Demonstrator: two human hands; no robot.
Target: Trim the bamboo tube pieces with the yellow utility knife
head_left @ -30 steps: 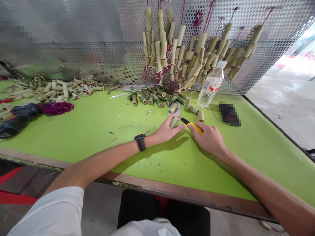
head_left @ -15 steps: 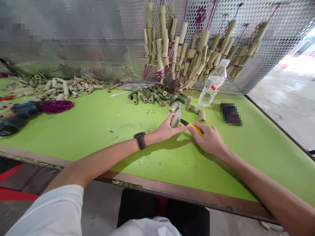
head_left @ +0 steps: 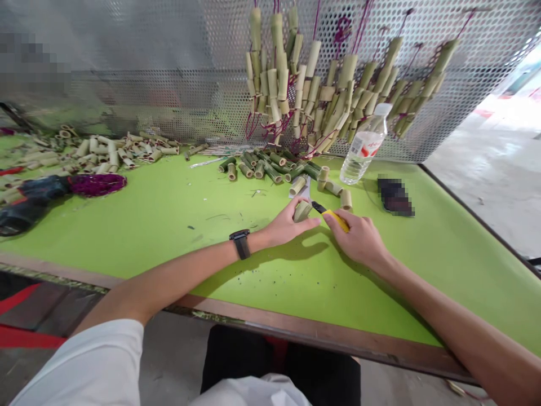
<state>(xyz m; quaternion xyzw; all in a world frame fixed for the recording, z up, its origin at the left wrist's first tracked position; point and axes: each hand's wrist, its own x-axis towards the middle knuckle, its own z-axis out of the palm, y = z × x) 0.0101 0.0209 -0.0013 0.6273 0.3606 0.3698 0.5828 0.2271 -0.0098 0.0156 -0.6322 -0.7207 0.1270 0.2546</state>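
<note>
My left hand [head_left: 291, 223] grips a short pale-green bamboo tube [head_left: 302, 211] above the table, its thumb stretched toward the right. In my right hand [head_left: 357, 237] is a yellow and black utility knife [head_left: 337, 219]. The knife's dark front end points up and left, close to the right end of the tube; whether the blade touches it I cannot tell. Just beyond my hands, another short bamboo piece [head_left: 298, 185] lies on a grey flat item [head_left: 307, 186]. A few cut pieces [head_left: 345, 199] rest to the right.
Dark green bamboo pieces [head_left: 273, 172] lie behind my hands, near a water bottle [head_left: 364, 149]. Peeled pieces [head_left: 112, 152], purple cord [head_left: 98, 184] and a dark power tool [head_left: 31, 200] are at left. Bamboo strings [head_left: 313, 90] hang on perforated metal. A blurred dark object [head_left: 396, 196] lies right.
The bamboo tube has tilted in my left hand, its right end turning up slightly. My right thumb has drawn back from my left thumb, leaving a gap.
</note>
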